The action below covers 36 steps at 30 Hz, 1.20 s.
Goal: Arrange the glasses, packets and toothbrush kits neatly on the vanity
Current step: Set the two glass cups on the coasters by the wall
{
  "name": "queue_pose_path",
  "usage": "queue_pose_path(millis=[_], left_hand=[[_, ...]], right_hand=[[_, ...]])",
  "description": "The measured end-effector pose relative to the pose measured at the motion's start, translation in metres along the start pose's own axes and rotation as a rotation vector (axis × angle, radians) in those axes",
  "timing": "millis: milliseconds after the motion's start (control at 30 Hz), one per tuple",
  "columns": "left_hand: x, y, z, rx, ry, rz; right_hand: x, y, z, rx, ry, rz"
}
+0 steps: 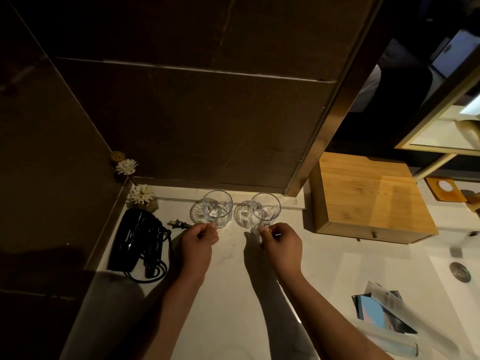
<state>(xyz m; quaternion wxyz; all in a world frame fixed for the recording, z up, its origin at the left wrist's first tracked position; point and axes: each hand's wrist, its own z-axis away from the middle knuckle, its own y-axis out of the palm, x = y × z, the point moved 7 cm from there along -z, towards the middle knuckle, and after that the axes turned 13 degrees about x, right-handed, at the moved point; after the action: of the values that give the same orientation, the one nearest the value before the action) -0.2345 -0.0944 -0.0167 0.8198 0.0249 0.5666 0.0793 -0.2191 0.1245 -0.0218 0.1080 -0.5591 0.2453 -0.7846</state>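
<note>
Two clear glasses stand side by side near the back of the white vanity top (228,276). My left hand (198,242) pinches the near lower edge of the left glass (217,207). The right glass (264,210) is gripped the same way at its near base by my right hand (281,244). Each glass rests on or against a round clear coaster. At the lower right lie blue and clear packets (381,310) and a long clear-wrapped toothbrush kit (394,344).
A black hair dryer (135,240) with coiled cord and plug lies left of the glasses. Behind it sit white flower ornaments (141,194). A wooden drawer box (368,198) stands to the right. The sink drain (460,272) is at far right. A dark tiled wall rises behind.
</note>
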Motion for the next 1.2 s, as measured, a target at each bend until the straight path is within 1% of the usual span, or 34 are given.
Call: queue_pose_path(millis=[700, 933, 1200], left_hand=[[0.003, -0.001, -0.001, -0.037, 0.027, -0.051], [0.009, -0.001, -0.004, -0.026, 0.01, -0.053], [0.007, -0.003, -0.007, 0.005, 0.058, -0.133]], right_hand=[[0.002, 0.0, -0.003, 0.025, 0.002, 0.014], [0.007, 0.0, -0.003, 0.013, -0.011, 0.019], [0.006, 0.006, 0.0, 0.022, 0.007, -0.032]])
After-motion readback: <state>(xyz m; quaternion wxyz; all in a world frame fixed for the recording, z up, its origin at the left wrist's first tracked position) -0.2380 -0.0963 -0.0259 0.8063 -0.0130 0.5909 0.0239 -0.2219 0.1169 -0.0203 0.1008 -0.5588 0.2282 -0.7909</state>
